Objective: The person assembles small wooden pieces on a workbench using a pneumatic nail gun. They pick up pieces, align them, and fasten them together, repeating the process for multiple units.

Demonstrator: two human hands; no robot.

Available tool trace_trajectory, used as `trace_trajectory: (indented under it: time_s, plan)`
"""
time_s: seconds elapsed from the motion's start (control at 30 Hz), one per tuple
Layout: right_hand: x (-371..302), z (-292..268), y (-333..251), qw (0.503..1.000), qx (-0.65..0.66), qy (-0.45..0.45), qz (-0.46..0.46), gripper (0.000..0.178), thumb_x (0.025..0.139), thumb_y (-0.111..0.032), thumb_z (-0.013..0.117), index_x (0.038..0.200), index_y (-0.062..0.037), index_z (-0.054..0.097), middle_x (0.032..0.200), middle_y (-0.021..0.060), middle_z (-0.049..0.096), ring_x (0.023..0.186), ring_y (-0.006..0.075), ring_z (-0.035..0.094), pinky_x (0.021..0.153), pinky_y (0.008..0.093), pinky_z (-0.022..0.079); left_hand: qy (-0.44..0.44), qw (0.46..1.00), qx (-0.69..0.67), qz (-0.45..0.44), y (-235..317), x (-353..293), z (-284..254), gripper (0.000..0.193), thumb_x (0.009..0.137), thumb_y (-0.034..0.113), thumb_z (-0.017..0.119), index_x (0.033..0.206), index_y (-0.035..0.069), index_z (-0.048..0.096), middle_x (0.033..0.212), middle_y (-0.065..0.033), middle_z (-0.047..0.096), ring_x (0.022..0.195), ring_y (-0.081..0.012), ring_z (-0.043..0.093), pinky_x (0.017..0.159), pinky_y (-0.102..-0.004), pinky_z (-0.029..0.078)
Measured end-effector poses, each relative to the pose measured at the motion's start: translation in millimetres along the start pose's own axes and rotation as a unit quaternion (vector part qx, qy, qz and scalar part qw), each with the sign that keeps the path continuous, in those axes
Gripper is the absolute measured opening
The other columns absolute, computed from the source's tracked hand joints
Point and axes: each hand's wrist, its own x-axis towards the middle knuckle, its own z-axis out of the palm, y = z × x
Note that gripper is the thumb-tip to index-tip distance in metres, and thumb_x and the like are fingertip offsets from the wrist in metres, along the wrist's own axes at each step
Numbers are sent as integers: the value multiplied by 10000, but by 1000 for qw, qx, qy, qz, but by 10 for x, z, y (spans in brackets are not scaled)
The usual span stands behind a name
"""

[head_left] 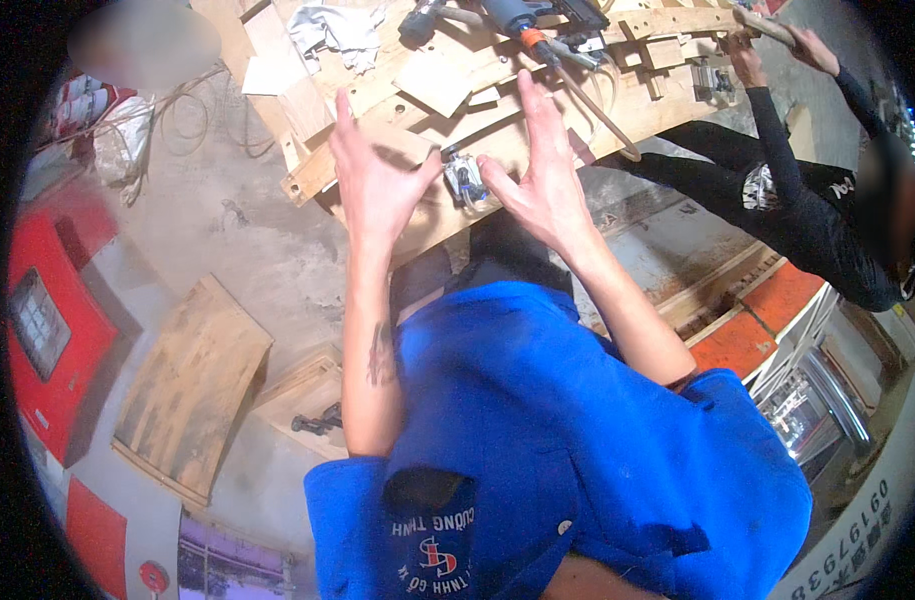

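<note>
My left hand is raised over the workbench, its fingers up and thumb stretched inward, holding nothing. My right hand mirrors it on the other side, also open and empty. Between my two thumbs sits a small metal fitting with blue parts at the bench's near edge. Both thumb tips are close to it; whether they touch it I cannot tell. Beyond my hands lie a pale square wood piece and long wooden strips with holes.
A blue power tool with an orange band and a white cloth lie at the bench's far side. A hose curves down at right. There, a person in black grips a wooden stick. A wooden panel stands lower left.
</note>
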Motion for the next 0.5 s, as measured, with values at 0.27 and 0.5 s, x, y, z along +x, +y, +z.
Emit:
trace_trajectory:
  time_s: [0.27, 0.5]
  plan:
    - [-47, -104, 184, 994, 75, -79, 9, 765, 886, -193, 743, 1567, -86, 411, 1476, 241, 500, 1394, 392, 473, 1174, 457, 381, 76, 964, -246, -71, 106, -730, -212, 1159, 674, 133, 920, 1606, 0, 245, 1550, -202, 383, 1430, -309, 392, 1219, -440, 271]
    - [50, -288, 65, 981, 150, -103, -69, 698, 903, -167, 716, 1547, -102, 453, 1443, 214, 538, 1367, 362, 507, 1159, 435, 390, 195, 963, -177, -56, 392, -1035, -166, 1118, 667, 142, 928, 1577, -8, 296, 1516, -183, 402, 1413, -303, 409, 1213, -443, 279]
